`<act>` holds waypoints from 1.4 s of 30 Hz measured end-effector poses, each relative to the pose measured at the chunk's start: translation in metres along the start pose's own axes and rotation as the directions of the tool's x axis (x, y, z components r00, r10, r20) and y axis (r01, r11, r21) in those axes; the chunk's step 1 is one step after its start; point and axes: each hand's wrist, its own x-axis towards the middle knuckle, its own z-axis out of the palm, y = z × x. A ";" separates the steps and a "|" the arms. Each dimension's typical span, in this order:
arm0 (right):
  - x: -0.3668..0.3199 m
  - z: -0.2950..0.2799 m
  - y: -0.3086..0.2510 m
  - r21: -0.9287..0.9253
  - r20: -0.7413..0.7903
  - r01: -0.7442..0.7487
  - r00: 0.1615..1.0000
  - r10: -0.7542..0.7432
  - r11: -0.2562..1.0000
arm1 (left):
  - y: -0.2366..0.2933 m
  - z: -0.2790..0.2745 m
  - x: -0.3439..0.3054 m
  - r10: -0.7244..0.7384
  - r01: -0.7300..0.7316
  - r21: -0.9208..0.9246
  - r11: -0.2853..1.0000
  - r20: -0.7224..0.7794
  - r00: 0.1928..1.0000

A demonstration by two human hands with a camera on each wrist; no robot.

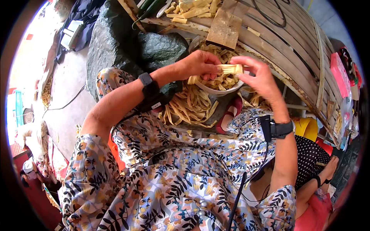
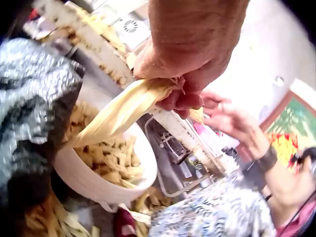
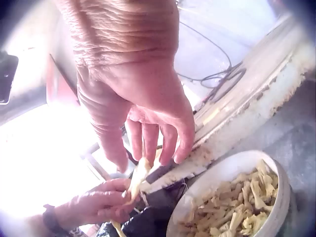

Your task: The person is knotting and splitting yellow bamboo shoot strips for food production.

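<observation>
My left hand [image 1: 200,66] grips a pale yellow strip [image 1: 231,69], and a short folded end sticks out past its fingertips toward the right. In the left wrist view, a long twisted length of the strip [image 2: 116,116] hangs from that hand over the white bucket [image 2: 106,192]. My right hand [image 1: 260,77] is at the strip's folded end, thumb below and fingers above, spread apart. In the right wrist view its fingers [image 3: 170,143] reach down loosely around the end. Many short yellow pieces [image 3: 237,202] fill the bucket.
A slatted wooden surface [image 1: 285,50] with a rusty edge lies beyond the bucket, with a wooden block [image 1: 225,29] and more yellow pieces [image 1: 196,9] on it. Long yellow strips [image 1: 189,106] lie below. Dark plastic sheeting [image 1: 162,48] is at left; another person's bare foot [image 1: 329,169] shows at right.
</observation>
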 end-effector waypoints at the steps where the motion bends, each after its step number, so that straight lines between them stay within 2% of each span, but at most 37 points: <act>1: -0.001 -0.007 -0.006 -0.026 -0.004 -0.011 1.000 0.010 1.000 | 0.006 0.004 -0.003 0.051 -0.041 0.142 0.989 -0.070 0.996; 2: 0.001 -0.011 -0.001 -0.005 -0.059 0.021 0.998 -0.021 1.000 | 0.011 0.010 -0.005 0.116 -0.075 0.261 0.962 -0.147 0.982; 3: 0.006 -0.014 0.003 0.015 -0.115 0.051 0.992 -0.049 0.999 | 0.011 0.016 -0.005 0.290 -0.194 0.441 0.876 -0.160 0.944; 5: 0.020 -0.001 0.003 0.024 -0.143 -0.124 0.982 0.126 0.992 | 0.012 0.026 -0.004 0.601 -0.359 0.742 0.566 -0.074 0.796; 6: 0.023 0.008 0.012 0.071 -0.042 -0.180 0.982 0.183 0.981 | 0.007 0.027 0.000 0.578 -0.339 0.834 0.436 0.029 0.815; 7: 0.026 0.019 0.041 -0.084 -0.044 -0.136 0.990 0.132 0.987 | 0.009 0.029 0.001 0.559 -0.338 0.857 0.388 0.072 0.826; 8: 0.023 0.028 0.034 0.112 -0.002 -0.376 0.926 0.378 0.920 | 0.010 0.031 -0.002 0.536 -0.336 0.878 0.341 0.112 0.836; 9: 0.019 0.039 0.027 0.289 0.094 -0.585 0.805 0.586 0.758 | 0.009 0.030 -0.005 0.509 -0.331 0.897 0.295 0.145 0.848; 11: 0.009 0.045 0.027 0.136 0.176 -0.588 0.806 0.565 0.797 | 0.007 0.024 -0.006 0.491 -0.390 0.829 0.400 0.165 0.855; 13: 0.005 0.047 0.026 0.249 0.337 -0.533 0.830 0.443 0.809 | 0.020 0.016 -0.010 0.423 -0.391 0.763 0.515 0.171 0.890; 15: -0.001 0.046 0.022 0.368 0.459 -0.484 0.837 0.298 0.794 | 0.031 0.010 -0.012 0.344 -0.342 0.610 0.715 0.119 0.931; 17: -0.002 0.044 -0.007 0.637 0.449 -0.387 0.889 0.087 0.667 | 0.039 0.000 -0.008 0.375 -0.404 0.343 0.848 0.150 0.915; 18: -0.001 0.044 -0.013 0.746 0.397 -0.271 0.914 -0.081 0.608 | 0.046 0.001 -0.008 0.334 -0.335 0.239 0.911 0.045 0.942; 19: 0.002 0.037 -0.023 0.730 0.407 -0.271 0.910 -0.080 0.627 | 0.050 0.003 -0.009 0.271 -0.262 0.127 0.957 -0.059 0.961; 20: 0.007 0.030 -0.033 0.820 0.340 -0.221 0.930 -0.139 0.528 | 0.051 0.012 -0.007 0.384 -0.348 0.186 0.919 -0.220 0.897; 21: 0.011 0.022 -0.039 0.893 0.262 -0.163 0.946 -0.188 0.420 | 0.065 0.010 -0.015 0.279 -0.263 0.151 0.953 -0.094 0.956; 23: 0.016 0.007 -0.046 0.700 0.025 0.051 0.995 -0.095 0.712 | 0.069 0.011 -0.011 0.157 -0.170 -0.129 0.977 -0.100 0.982; 24: 0.016 -0.001 -0.046 0.652 -0.050 0.132 0.990 -0.131 0.747 | 0.079 0.014 -0.010 0.102 -0.103 -0.236 0.966 -0.015 0.995; 25: 0.021 0.001 -0.045 0.529 -0.134 0.218 0.976 -0.173 0.820 | 0.079 0.015 -0.009 0.050 -0.014 -0.378 0.926 0.088 0.995; 27: 0.029 0.011 -0.040 0.243 -0.267 0.342 0.923 -0.276 0.908 | 0.060 0.017 0.002 0.085 0.200 -0.605 0.771 0.408 0.909; 28: 0.026 0.011 -0.037 0.039 -0.233 0.184 0.957 -0.170 0.982 | 0.051 0.022 0.004 0.061 0.186 -0.557 0.809 0.395 0.917; 29: 0.025 0.016 -0.030 -0.010 -0.193 0.199 0.961 -0.197 0.980 | 0.046 0.017 0.003 0.050 0.233 -0.537 0.811 0.459 0.887; 31: 0.021 0.021 -0.023 0.014 -0.096 0.186 0.978 -0.184 0.982 | 0.034 0.023 -0.004 -0.053 0.338 -0.678 0.652 0.405 0.913; 32: 0.020 0.024 -0.021 0.088 -0.048 0.141 0.989 -0.137 0.986 | 0.020 0.018 0.000 -0.025 0.353 -0.651 0.672 0.457 0.889; 33: 0.019 0.027 -0.019 0.114 -0.009 0.083 0.997 -0.082 0.990 | 0.013 0.020 -0.002 -0.020 0.328 -0.674 0.662 0.422 0.906; 35: 0.025 0.035 0.001 -0.049 -0.080 0.304 0.948 -0.307 0.951 | 0.006 0.026 -0.001 -0.006 0.325 -0.745 0.583 0.396 0.918; 36: 0.026 0.034 0.004 -0.025 -0.048 0.264 0.963 -0.265 0.964 | -0.005 0.025 0.004 0.050 0.232 -0.749 0.621 0.334 0.941; 37: 0.026 0.036 0.000 0.145 -0.096 0.148 0.986 -0.135 0.978 | 0.001 0.027 0.006 -0.009 0.149 -0.718 0.680 0.195 0.981; 38: 0.030 0.035 0.005 -0.057 -0.259 0.221 0.939 -0.228 0.974 | 0.007 0.027 0.010 0.004 0.039 -0.682 0.730 0.061 0.998; 39: 0.035 0.034 0.007 -0.266 -0.392 0.252 0.853 -0.343 0.930 | 0.015 0.025 0.014 0.028 -0.068 -0.630 0.774 -0.073 0.997; 40: 0.034 0.036 0.005 -0.302 -0.481 0.158 0.826 -0.294 0.940 | 0.022 0.023 0.018 0.086 -0.187 -0.485 0.854 -0.222 0.971; 41: 0.034 0.036 0.006 -0.371 -0.506 0.163 0.790 -0.346 0.914 | 0.021 0.020 0.021 0.166 -0.279 -0.362 0.890 -0.313 0.935; 42: 0.033 0.036 0.002 -0.297 -0.486 0.036 0.854 -0.184 0.954 | 0.023 0.020 0.019 0.181 -0.280 -0.247 0.928 -0.358 0.916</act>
